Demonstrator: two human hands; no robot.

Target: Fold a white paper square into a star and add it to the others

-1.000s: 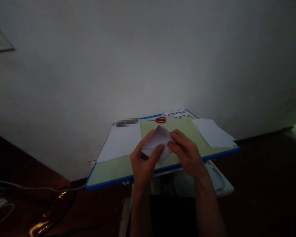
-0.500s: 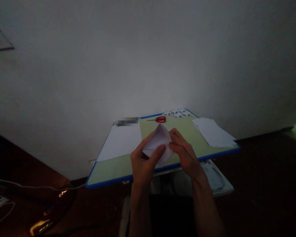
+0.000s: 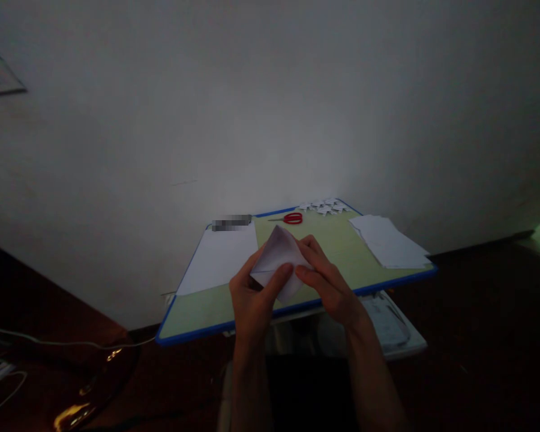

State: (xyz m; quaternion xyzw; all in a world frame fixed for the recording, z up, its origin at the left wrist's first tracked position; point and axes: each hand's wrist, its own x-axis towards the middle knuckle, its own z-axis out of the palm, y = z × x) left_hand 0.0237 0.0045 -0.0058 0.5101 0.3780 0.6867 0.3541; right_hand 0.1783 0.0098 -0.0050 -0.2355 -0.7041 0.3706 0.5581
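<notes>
A folded white paper is held in the air above the near edge of a small green table with a blue rim. My left hand grips its left side, thumb on top. My right hand pinches its right side with thumb and fingers. The paper's pointed top faces away from me. Its lower part is hidden behind my fingers.
On the table lie a white sheet at the left, a stack of white papers at the right, red scissors and several small folded paper pieces at the far edge. A white wall stands behind. Cables run at the lower left.
Both hands and the folded paper have shifted slightly left and toward me. The grip on the paper is unchanged.
</notes>
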